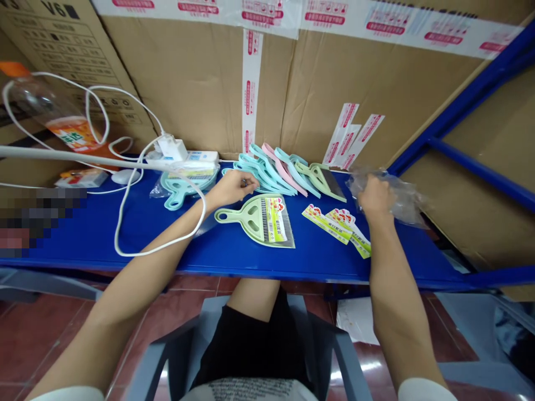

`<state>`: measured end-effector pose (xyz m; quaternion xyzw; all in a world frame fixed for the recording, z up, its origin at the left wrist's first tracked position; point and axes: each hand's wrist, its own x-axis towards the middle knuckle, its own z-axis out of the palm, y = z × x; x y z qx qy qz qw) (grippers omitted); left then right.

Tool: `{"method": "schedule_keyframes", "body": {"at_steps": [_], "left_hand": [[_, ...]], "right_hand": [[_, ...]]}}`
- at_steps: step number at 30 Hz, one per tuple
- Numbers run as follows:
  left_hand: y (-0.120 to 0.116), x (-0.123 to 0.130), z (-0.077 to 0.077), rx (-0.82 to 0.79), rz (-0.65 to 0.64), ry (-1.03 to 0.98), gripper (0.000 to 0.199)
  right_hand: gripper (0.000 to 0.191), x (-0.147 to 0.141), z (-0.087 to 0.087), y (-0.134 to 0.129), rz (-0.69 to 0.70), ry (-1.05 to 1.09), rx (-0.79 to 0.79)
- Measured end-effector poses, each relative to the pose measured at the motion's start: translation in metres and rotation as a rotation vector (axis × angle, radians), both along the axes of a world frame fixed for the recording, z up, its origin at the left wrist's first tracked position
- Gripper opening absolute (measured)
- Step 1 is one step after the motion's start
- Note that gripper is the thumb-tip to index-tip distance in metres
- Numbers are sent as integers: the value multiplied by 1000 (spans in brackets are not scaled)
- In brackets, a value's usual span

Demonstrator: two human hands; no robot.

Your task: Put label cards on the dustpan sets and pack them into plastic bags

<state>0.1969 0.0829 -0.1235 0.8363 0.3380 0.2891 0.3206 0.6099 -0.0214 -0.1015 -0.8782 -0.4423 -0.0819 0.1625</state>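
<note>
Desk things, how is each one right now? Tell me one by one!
Front green dustpan: lying flat, label on its brush
Loose labels: overlapping
Back dustpans: overlapping in a row
Left teal dustpan: in clear plastic
Bottle: capped, partly full
Clear plastic by right hand: crumpled

Carton [62, 61], beyond and to the left of the left hand [234, 186]: "V6" legible; smaller print unreadable. Bottle label [73, 133], same side: character "达" legible, the rest partly covered. Yellow-green cards [330, 223], left of the right hand [377, 196]: appear to read "桌扫套装". Label [275, 219] on the green dustpan [251, 220], just nearer than the left hand: similar lettering, too small to confirm. White tape [249, 94], beyond both hands: red print, illegible.
</note>
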Motion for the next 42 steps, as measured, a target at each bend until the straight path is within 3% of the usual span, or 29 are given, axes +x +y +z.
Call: {"method": "schedule_keyframes", "body": {"at_steps": [7,9,11,13,15,17,20,23,26,30,34,39,42], "left_hand": [[2,3,-2,162,77,-234,24],[2,4,-2,174,97,-276,25],[1,5,-2,178,117,-313,26],[0,6,-1,191,127,-366,27],[-2,9,-1,210,97,-447,31],[-2,11,-1,182,11,-546,59],[0,11,3,-13,-140,-684,106],[-3,6,15,-317,-221,-752,99],[-9,0,28,-512,-210,-760,91],[-18,-4,38,-553,-187,-809,90],[-20,-6,38,-574,-147,-864,100],[-15,0,26,-496,-24,-792,47],[-12,4,19,-509,25,-750,32]], "right_hand": [[42,-26,20,-8,-44,13,63],[40,-25,20,-8,-55,-6,192],[41,-29,19,-6,-8,-118,440],[39,-43,16,-6,199,-309,737],[32,-70,13,-8,528,-461,984],[27,-105,10,-15,881,-488,1136],[29,-152,8,-28,1262,-579,1082],[21,-174,4,-37,1428,-851,934],[18,-177,-1,-39,1452,-949,876],[23,-169,-10,-36,1406,-922,825],[25,-158,-16,-30,1285,-786,778],[28,-155,-19,-26,1233,-720,740],[24,-161,-20,-26,1228,-784,763]]}}
